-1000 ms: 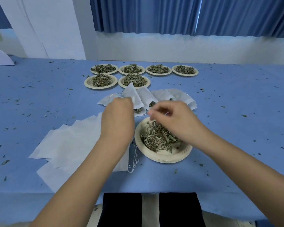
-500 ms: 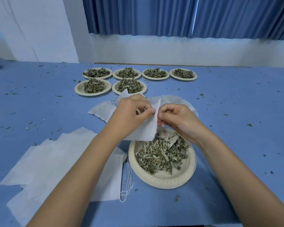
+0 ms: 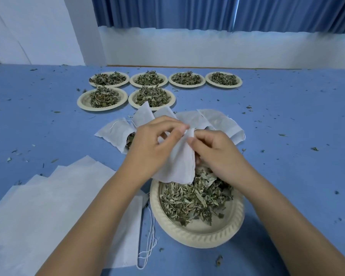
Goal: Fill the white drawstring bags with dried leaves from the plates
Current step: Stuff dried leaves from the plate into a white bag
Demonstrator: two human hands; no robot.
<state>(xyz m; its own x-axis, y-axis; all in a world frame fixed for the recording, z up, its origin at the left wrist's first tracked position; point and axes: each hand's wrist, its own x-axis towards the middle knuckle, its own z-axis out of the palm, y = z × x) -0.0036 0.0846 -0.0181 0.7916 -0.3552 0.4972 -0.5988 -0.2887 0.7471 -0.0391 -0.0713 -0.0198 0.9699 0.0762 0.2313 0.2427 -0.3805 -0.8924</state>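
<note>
Holding: the left hand (image 3: 149,148) and the right hand (image 3: 217,154) share one white drawstring bag (image 3: 179,166), gripping its top edge from opposite sides.
Left fingers (image 3: 175,132): curled, with thumb and fingertips closed in a pinch on the cloth at the rim; they hold nothing else.
Right fingers (image 3: 199,136): curled the same way, pinching the facing side of the rim, almost meeting the left fingertips.
Reason for the grip: probably so that two opposed pinches can pull the mouth apart; it does not look opened yet.
Bag's place: between the two hands, hanging below the fingertips, its lower edge over the far side of the near plate (image 3: 197,236). Whether it touches the dried leaves (image 3: 193,200) I cannot tell.
Long axis: it runs from the fingertips down and back toward the person, mouth up and away, closed bottom toward the plate.
Plate's position: just under the fingers and wrists, likely so the reach is short and spills drop back onto it.
Beyond the fingers: filled bags (image 3: 116,132) lie with leaves showing at their mouths, and further off are six heaped far plates (image 3: 147,80).
Left of and nearer than the left fingers: flat empty bags (image 3: 54,196), stacked within easy reach, strings (image 3: 147,246) trailing beside the plate.
Table (image 3: 287,136): blue, scattered with leaf crumbs.
</note>
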